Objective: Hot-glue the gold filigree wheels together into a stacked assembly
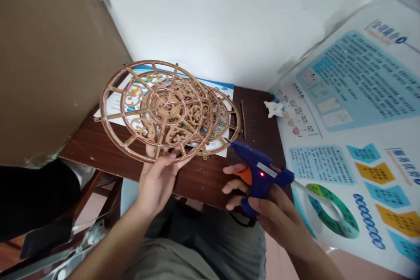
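Observation:
My left hand (157, 179) grips the near rim of a round, gold-brown openwork frame (131, 140), thumb on top and fingers beneath. The frame is raised and tilted, with spokes, rings and scroll patterns. Behind and to its right, similar round frames (238, 116) lie on printed paper on the dark table. My right hand (262, 205) is wrapped around a blue glue gun (252, 157) with an orange trigger and a lit red light. Its nozzle points left, near the right edge of the frames, and a white glue stick (315, 194) sticks out of its back.
A thin brown stick (243, 118) lies on the dark table (259, 109) right of the frames. A small white lump (274, 109) sits by the table's right edge. A white wall stands behind, a brown panel (49, 61) at left and a printed poster (361, 92) at right.

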Available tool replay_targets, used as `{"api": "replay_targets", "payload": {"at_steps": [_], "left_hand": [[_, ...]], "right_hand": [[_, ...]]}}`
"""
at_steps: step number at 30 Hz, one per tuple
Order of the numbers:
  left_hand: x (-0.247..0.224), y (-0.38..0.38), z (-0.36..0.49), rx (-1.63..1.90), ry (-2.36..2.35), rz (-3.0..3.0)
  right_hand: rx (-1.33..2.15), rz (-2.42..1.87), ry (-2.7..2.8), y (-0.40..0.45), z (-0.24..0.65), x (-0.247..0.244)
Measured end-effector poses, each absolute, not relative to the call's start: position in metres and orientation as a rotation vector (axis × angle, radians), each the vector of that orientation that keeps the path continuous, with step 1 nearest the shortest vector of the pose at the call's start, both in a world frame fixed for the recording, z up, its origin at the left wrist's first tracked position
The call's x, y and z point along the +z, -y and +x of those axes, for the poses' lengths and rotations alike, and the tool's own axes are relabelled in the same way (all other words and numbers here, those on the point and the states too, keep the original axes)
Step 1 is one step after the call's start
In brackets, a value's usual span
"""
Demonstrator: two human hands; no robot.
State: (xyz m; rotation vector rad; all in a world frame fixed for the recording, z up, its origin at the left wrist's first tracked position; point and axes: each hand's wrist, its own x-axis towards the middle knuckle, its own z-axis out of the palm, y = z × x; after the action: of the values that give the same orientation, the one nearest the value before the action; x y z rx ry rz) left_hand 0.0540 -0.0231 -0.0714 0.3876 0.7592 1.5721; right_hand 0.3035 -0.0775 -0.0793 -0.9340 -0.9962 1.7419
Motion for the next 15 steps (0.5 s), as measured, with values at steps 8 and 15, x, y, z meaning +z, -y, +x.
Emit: {"api": "replay_targets", "payload": {"at_steps": [8,15], "left_hand": [[-0.071,0.026,0.051,1.481,-0.718,0.306],[-0.07,0.028,0.041,1.368,-0.682,0.399]], "right_hand": [[1.399,-1.314,1.11,0.094,0.272,-0.064],[1.136,-1.189,0.881,0.091,0.268,-0.071]]}}
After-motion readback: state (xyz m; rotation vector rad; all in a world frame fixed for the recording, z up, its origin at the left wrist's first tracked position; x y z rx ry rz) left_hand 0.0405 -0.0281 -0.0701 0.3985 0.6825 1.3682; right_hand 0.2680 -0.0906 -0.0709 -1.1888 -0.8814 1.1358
